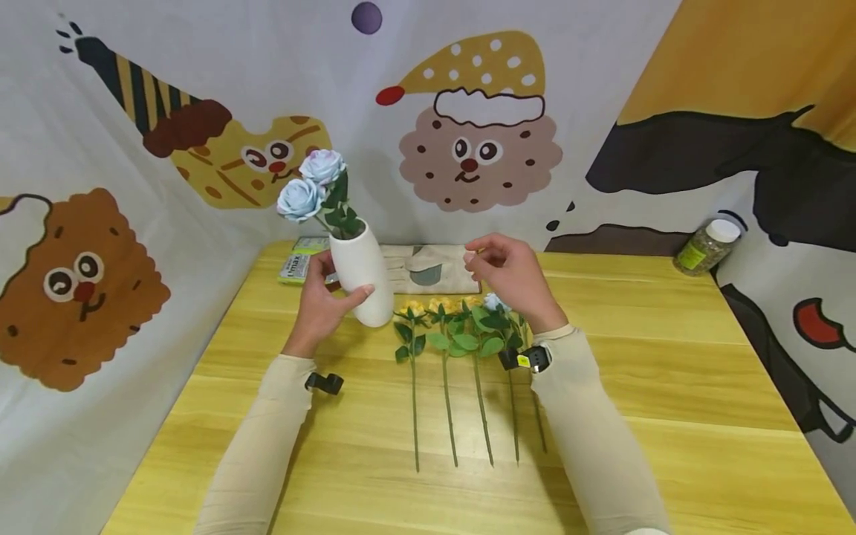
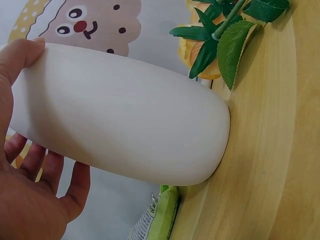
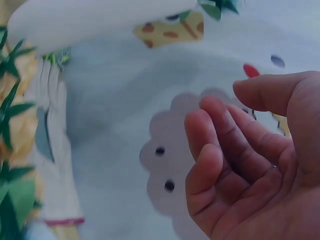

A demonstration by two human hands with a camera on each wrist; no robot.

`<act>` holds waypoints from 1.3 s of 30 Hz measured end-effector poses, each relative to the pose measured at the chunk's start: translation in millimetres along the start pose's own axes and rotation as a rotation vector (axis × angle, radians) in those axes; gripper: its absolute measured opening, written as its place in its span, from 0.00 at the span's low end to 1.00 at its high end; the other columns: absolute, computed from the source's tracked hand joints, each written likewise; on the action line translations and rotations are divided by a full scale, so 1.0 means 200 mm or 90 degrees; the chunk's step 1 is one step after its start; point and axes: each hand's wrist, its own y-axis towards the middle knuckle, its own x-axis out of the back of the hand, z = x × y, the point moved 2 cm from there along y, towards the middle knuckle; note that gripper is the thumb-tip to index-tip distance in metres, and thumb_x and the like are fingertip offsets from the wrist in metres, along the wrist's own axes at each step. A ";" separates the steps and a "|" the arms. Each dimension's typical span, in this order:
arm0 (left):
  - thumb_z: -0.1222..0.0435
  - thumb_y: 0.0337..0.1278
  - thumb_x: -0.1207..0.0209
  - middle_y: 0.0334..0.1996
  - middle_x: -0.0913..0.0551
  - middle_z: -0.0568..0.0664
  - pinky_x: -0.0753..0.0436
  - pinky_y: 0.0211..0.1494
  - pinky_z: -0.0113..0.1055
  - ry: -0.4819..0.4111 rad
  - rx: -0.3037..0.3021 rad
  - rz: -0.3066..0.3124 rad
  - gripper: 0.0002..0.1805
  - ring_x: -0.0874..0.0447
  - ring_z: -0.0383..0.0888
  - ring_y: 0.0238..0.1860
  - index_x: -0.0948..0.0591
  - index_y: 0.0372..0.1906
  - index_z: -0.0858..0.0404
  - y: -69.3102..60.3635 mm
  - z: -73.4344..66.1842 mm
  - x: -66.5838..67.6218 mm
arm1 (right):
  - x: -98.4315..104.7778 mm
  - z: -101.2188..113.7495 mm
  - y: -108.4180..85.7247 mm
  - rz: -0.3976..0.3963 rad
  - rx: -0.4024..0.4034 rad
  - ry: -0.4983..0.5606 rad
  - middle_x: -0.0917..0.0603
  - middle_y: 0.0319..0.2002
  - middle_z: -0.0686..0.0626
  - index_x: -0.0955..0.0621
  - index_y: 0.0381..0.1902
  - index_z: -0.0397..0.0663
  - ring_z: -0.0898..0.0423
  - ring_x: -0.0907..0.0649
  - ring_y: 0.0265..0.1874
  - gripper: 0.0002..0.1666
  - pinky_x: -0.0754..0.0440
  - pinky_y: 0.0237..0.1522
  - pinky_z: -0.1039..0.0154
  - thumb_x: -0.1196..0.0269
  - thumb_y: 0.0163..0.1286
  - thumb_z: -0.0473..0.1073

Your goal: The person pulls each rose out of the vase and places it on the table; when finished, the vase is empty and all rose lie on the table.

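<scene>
And here's the white vase [image 1: 364, 276], just off centre towards nine o'clock, its base down at the tabletop [image 1: 348, 446]! Look at its long axis in the head view: mouth up at eleven o'clock, base at five. Two blue roses [image 1: 310, 184] spill from that mouth, blooms facing ten to eleven. The left hand [image 1: 325, 303] comes in from eight o'clock, grasping the vase, thumb on the near side, fingers around the far wall. Over at three o'clock of it, the right hand [image 1: 511, 275] hangs in the air, released, fingers loosely bent, nothing between them. Below that, at the vase's four o'clock, five flower stems [image 1: 449, 416] lie side by side, cut ends towards six, the yellow blooms [image 1: 441, 305] at twelve. A cloth [image 1: 435, 271] sits behind them, and out at three o'clock, a white-lidded jar [image 1: 707, 247]!
</scene>
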 end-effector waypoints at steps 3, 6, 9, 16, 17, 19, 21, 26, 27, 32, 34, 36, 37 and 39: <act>0.61 0.54 0.22 0.62 0.28 0.59 0.24 0.68 0.54 -0.002 -0.001 0.001 0.46 0.28 0.49 0.61 0.36 0.72 0.65 0.00 0.00 0.00 | -0.05 0.07 0.02 0.003 0.021 0.003 0.11 0.35 0.48 0.13 0.52 0.53 0.52 0.14 0.32 0.11 0.21 0.28 0.59 0.34 0.77 0.46; 0.60 0.54 0.22 0.62 0.28 0.60 0.24 0.68 0.54 -0.003 0.002 0.007 0.46 0.29 0.50 0.61 0.36 0.72 0.65 0.00 -0.01 -0.01 | -0.10 0.13 0.03 0.014 0.057 0.010 0.11 0.33 0.50 0.13 0.52 0.54 0.51 0.14 0.31 0.10 0.24 0.26 0.59 0.34 0.77 0.46; 0.61 0.54 0.22 0.63 0.28 0.60 0.24 0.68 0.53 0.001 0.004 0.011 0.45 0.29 0.50 0.61 0.36 0.72 0.65 0.01 0.00 -0.02 | -0.14 0.19 0.05 0.018 0.100 0.013 0.11 0.31 0.51 0.13 0.52 0.53 0.49 0.15 0.31 0.10 0.24 0.29 0.60 0.34 0.77 0.45; 0.65 0.55 0.24 0.66 0.29 0.62 0.25 0.69 0.58 0.006 -0.002 0.006 0.45 0.29 0.52 0.63 0.37 0.73 0.67 0.03 -0.01 -0.03 | -0.26 0.36 0.12 0.022 0.162 0.006 0.11 0.34 0.48 0.13 0.49 0.47 0.52 0.16 0.32 0.09 0.20 0.33 0.60 0.34 0.76 0.44; 0.65 0.55 0.24 0.66 0.29 0.62 0.25 0.69 0.58 0.007 -0.001 0.005 0.45 0.29 0.52 0.63 0.37 0.72 0.67 0.04 -0.01 -0.03 | -0.28 0.38 0.13 0.028 0.165 0.000 0.11 0.35 0.48 0.13 0.49 0.46 0.53 0.16 0.33 0.10 0.19 0.34 0.60 0.34 0.76 0.44; 0.65 0.55 0.24 0.66 0.29 0.61 0.25 0.69 0.57 0.011 0.003 0.005 0.44 0.29 0.52 0.63 0.37 0.72 0.67 0.03 -0.01 -0.03 | -0.32 0.43 0.15 0.043 0.171 -0.010 0.10 0.36 0.48 0.13 0.50 0.45 0.55 0.15 0.34 0.11 0.18 0.37 0.61 0.34 0.76 0.44; 0.63 0.55 0.23 0.65 0.29 0.60 0.25 0.69 0.56 0.013 0.006 0.006 0.44 0.29 0.50 0.63 0.37 0.72 0.66 0.03 -0.01 -0.02 | -0.36 0.47 0.17 0.059 0.181 -0.019 0.10 0.38 0.50 0.14 0.52 0.43 0.57 0.15 0.35 0.13 0.17 0.39 0.61 0.34 0.76 0.44; 0.58 0.55 0.22 0.63 0.28 0.56 0.24 0.70 0.55 0.004 0.006 0.012 0.44 0.29 0.50 0.62 0.35 0.70 0.63 0.02 -0.02 0.00 | -0.45 0.56 0.21 0.094 0.207 -0.026 0.09 0.41 0.50 0.14 0.56 0.43 0.59 0.13 0.38 0.15 0.15 0.43 0.62 0.35 0.77 0.44; 0.57 0.55 0.22 0.63 0.28 0.56 0.24 0.70 0.55 0.003 0.007 0.014 0.44 0.29 0.50 0.62 0.35 0.69 0.63 0.01 -0.02 0.00 | -0.47 0.57 0.21 0.099 0.208 -0.029 0.09 0.42 0.50 0.14 0.57 0.44 0.60 0.13 0.38 0.15 0.15 0.43 0.63 0.35 0.77 0.44; 0.57 0.55 0.22 0.63 0.29 0.54 0.24 0.69 0.54 -0.006 0.006 0.020 0.43 0.28 0.49 0.62 0.35 0.70 0.62 0.00 -0.01 0.00 | -0.53 0.60 0.25 0.123 0.194 -0.059 0.09 0.48 0.50 0.14 0.58 0.47 0.60 0.13 0.41 0.16 0.15 0.46 0.65 0.36 0.77 0.45; 0.58 0.56 0.22 0.63 0.29 0.54 0.24 0.69 0.55 -0.008 0.002 0.018 0.43 0.28 0.48 0.62 0.35 0.69 0.63 0.00 -0.01 0.00 | -0.55 0.61 0.27 0.131 0.179 -0.088 0.09 0.51 0.51 0.14 0.60 0.48 0.60 0.13 0.44 0.17 0.15 0.48 0.64 0.36 0.78 0.46; 0.58 0.56 0.22 0.62 0.28 0.53 0.24 0.69 0.55 -0.012 -0.002 0.012 0.42 0.28 0.48 0.61 0.35 0.68 0.63 0.00 -0.01 0.00 | -0.57 0.62 0.30 0.139 0.162 -0.119 0.10 0.53 0.52 0.15 0.61 0.50 0.59 0.13 0.47 0.18 0.16 0.51 0.64 0.36 0.78 0.47; 0.58 0.56 0.22 0.61 0.28 0.53 0.24 0.68 0.55 -0.012 -0.003 0.009 0.42 0.28 0.47 0.61 0.35 0.68 0.63 0.00 -0.01 0.00 | -0.58 0.63 0.31 0.144 0.154 -0.133 0.10 0.54 0.53 0.15 0.62 0.50 0.59 0.13 0.50 0.19 0.16 0.53 0.64 0.36 0.78 0.47; 0.59 0.56 0.22 0.61 0.28 0.52 0.24 0.68 0.56 -0.011 -0.006 0.005 0.42 0.28 0.46 0.61 0.34 0.68 0.63 0.01 0.00 0.00 | -0.59 0.63 0.32 0.157 0.143 -0.157 0.10 0.56 0.53 0.16 0.63 0.51 0.59 0.13 0.54 0.20 0.17 0.56 0.63 0.36 0.78 0.48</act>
